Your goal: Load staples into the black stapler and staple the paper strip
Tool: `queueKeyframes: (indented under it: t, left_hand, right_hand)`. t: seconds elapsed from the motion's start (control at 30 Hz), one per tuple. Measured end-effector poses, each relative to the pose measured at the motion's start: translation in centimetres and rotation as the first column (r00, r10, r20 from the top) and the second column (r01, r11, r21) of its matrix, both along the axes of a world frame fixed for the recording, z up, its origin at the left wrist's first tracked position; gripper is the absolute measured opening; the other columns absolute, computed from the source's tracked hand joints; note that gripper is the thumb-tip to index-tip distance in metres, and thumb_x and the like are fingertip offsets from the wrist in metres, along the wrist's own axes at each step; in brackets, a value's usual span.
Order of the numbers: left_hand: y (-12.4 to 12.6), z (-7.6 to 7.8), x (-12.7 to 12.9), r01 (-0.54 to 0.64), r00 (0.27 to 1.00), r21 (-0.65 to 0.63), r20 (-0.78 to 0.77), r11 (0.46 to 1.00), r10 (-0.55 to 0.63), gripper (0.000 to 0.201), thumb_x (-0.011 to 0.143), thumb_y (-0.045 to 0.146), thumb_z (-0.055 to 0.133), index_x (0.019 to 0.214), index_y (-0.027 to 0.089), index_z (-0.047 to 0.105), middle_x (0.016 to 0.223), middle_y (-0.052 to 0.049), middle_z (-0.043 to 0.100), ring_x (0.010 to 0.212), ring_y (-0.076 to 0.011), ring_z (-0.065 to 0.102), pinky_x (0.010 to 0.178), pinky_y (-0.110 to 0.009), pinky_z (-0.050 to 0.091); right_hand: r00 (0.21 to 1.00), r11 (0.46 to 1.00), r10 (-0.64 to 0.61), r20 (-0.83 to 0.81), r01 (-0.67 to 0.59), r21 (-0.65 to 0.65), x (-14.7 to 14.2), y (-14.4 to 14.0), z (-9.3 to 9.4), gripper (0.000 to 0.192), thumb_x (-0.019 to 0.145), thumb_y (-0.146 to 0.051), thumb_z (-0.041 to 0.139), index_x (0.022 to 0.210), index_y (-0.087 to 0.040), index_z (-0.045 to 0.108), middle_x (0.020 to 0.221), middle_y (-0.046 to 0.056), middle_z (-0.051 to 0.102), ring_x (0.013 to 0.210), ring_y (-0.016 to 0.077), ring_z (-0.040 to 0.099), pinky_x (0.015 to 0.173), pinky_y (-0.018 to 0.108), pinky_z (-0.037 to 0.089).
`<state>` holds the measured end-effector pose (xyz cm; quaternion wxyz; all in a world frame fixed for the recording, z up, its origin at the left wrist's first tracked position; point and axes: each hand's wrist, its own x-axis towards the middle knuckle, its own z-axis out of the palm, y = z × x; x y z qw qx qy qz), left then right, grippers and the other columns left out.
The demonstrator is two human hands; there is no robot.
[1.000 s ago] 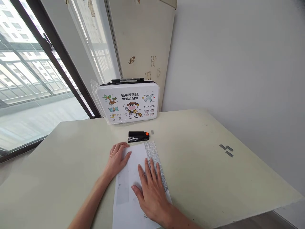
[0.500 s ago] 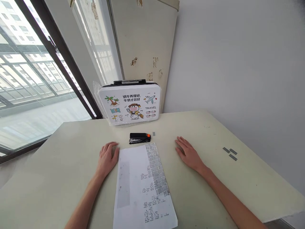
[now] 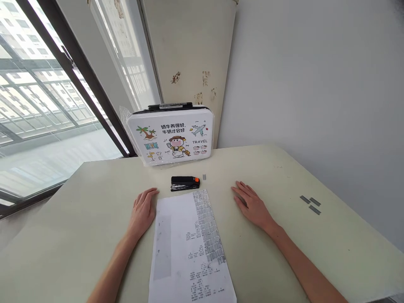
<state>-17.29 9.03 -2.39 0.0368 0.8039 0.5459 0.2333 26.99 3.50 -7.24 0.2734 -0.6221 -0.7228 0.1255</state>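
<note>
Printed paper (image 3: 179, 235) lies flat between my hands, with dense dark print along its right edge. My left hand (image 3: 144, 209) rests on the table beside the paper's upper left corner, fingers pointing toward the stapler and holding nothing. On the other side, my right hand (image 3: 252, 204) lies palm down on the table, fingers stretched out, apart from the paper. A black stapler (image 3: 184, 183) with an orange button lies just beyond the paper's top edge. To its right is a small grey strip of staples (image 3: 204, 177).
A white cartoon-printed case (image 3: 172, 136) in clear plastic stands at the back of the pale table (image 3: 78, 227). Three grey staple strips (image 3: 310, 204) lie at the right. Behind are a cabinet (image 3: 192, 46), a wall (image 3: 315, 84) and, at left, a window (image 3: 41, 97).
My left thumb has drawn in against the hand. The view has shifted slightly; the paper, stapler and right hand stay in about the same places.
</note>
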Motion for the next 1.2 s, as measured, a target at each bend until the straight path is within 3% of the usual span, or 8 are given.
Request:
queueKeyframes:
  t: [0.7,0.9,1.03,1.2]
  left_hand:
    - [-0.1,0.3,0.2,-0.012,1.0,-0.009,-0.016,1.0,0.012,0.047,0.091,0.012,0.039,0.133,0.027,0.055,0.143,-0.008,0.061,0.131,-0.0308,0.055,0.105,-0.049,0.045]
    - [0.1,0.9,0.3,-0.038,0.996,-0.049,0.08,0.998,0.042,0.035,0.101,0.023,0.035,0.127,0.026,0.058,0.137,-0.009,0.065,0.127,-0.0311,0.058,0.107,-0.051,0.045]
    - [0.8,2.2,1.8,-0.069,0.989,-0.049,0.129,0.996,0.075,0.033,0.107,0.037,0.034,0.128,0.024,0.056,0.13,-0.011,0.067,0.126,-0.0312,0.059,0.106,-0.049,0.046]
    - [3.0,4.0,5.5,0.063,0.99,-0.074,0.131,0.995,-0.053,0.041,0.106,0.051,0.045,0.135,0.025,0.054,0.138,-0.009,0.063,0.131,-0.0296,0.056,0.112,-0.046,0.043]
  right_hand:
    - [1.0,1.0,-0.005,0.01,0.004,0.014,-0.3,-0.2,0.0,0.05,0.109,-0.048,0.036,0.152,-0.031,0.056,0.167,0.001,0.041,0.156,0.0256,0.036,0.127,0.055,0.035]
    - [1.0,1.0,-0.008,0.022,0.008,0.002,-0.3,-0.1,0.3,0.051,0.109,-0.047,0.035,0.149,-0.027,0.059,0.166,0.004,0.042,0.156,0.0253,0.036,0.128,0.053,0.034]
    - [1.0,1.0,-0.014,0.009,0.014,0.005,-0.4,0.0,0.4,0.05,0.109,-0.047,0.036,0.147,-0.027,0.061,0.166,0.004,0.044,0.155,0.0265,0.037,0.127,0.055,0.036]
    - [1.0,0.999,-0.014,0.0,0.014,0.032,-0.4,0.0,0.4,0.049,0.109,-0.047,0.035,0.145,-0.028,0.062,0.165,0.004,0.045,0.154,0.0256,0.039,0.127,0.054,0.035]
